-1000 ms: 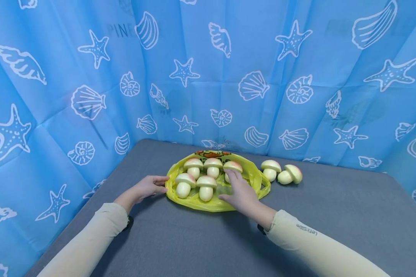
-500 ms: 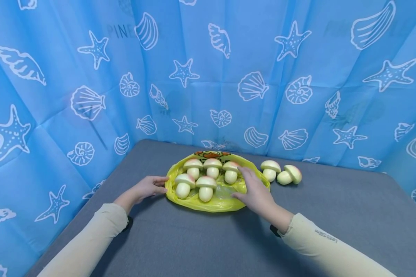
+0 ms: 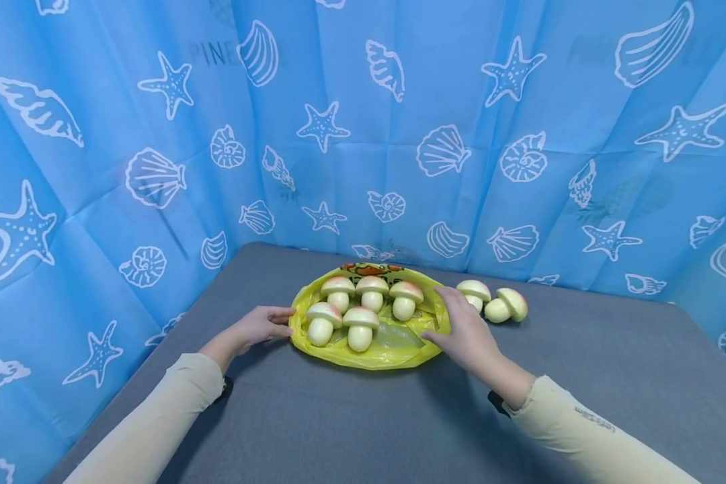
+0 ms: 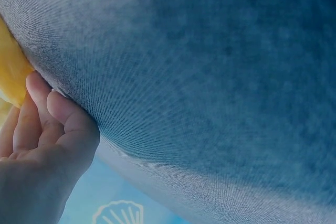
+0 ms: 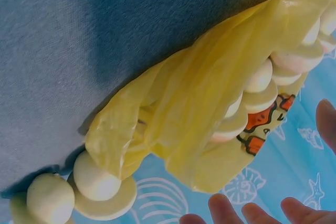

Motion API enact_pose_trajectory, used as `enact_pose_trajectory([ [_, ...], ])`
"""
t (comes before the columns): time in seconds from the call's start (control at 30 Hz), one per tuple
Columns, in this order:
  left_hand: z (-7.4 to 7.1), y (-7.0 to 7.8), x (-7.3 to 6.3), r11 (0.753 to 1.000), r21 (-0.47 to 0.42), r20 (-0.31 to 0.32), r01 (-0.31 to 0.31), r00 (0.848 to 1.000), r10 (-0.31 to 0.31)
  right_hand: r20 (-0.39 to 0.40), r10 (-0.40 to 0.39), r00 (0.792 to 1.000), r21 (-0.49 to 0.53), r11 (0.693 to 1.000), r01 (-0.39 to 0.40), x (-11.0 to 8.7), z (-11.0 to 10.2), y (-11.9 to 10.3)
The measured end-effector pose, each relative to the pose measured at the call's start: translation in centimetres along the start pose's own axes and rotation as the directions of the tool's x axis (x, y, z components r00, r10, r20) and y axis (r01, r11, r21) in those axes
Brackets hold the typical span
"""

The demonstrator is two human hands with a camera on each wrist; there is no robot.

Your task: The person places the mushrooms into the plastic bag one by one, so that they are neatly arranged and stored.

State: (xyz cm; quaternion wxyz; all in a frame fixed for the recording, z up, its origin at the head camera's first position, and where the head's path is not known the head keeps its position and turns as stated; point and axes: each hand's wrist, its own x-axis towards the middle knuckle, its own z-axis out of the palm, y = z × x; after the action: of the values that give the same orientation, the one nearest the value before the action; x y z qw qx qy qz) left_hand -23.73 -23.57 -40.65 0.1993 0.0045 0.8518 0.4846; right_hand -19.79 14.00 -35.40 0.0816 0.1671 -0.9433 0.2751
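A yellow plastic bag [image 3: 372, 356] lies flat on the grey table [image 3: 351, 423]. Several cream toy mushrooms with pinkish caps stand on it, three in the back row [image 3: 372, 290] and two in front [image 3: 361, 326]. Two more mushrooms [image 3: 474, 294] [image 3: 506, 306] lie on the table just right of the bag. My left hand [image 3: 260, 326] rests with straight fingers against the bag's left edge [image 4: 10, 72]. My right hand [image 3: 466, 329] hovers over the bag's right edge with spread fingers [image 5: 252, 211] and holds nothing. The two loose mushrooms [image 5: 97, 184] are just beyond it.
A blue curtain [image 3: 399, 134] printed with shells and starfish closes in the table at the back and on both sides. Bare grey table surface stretches in front of the bag and off to the right.
My right hand has let go of the third back-row mushroom and moved right to the bag's right edge. That mushroom now stands free. The left hand has stayed put.
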Motion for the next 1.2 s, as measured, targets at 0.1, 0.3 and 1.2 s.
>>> enact_pose_trajectory([
  [0.1, 0.0, 0.0, 0.0, 1.000, 0.002, -0.002, 0.004, 1.000, -0.004, -0.023, -0.006, 1.000, -0.003, 1.000, 0.006, 0.0, -0.2, 0.3],
  [0.3, -0.1, -0.1, 0.2, 1.000, 0.003, 0.002, 0.006, 1.000, -0.006, -0.059, -0.018, 0.998, -0.011, 1.000, 0.018, -0.2, -0.7, 1.0],
  [1.2, -0.1, 0.0, 0.1, 1.000, -0.004, -0.005, 0.015, 1.000, -0.015, -0.102, 0.157, 0.982, -0.019, 0.987, -0.160, -0.4, -2.0, 4.5],
])
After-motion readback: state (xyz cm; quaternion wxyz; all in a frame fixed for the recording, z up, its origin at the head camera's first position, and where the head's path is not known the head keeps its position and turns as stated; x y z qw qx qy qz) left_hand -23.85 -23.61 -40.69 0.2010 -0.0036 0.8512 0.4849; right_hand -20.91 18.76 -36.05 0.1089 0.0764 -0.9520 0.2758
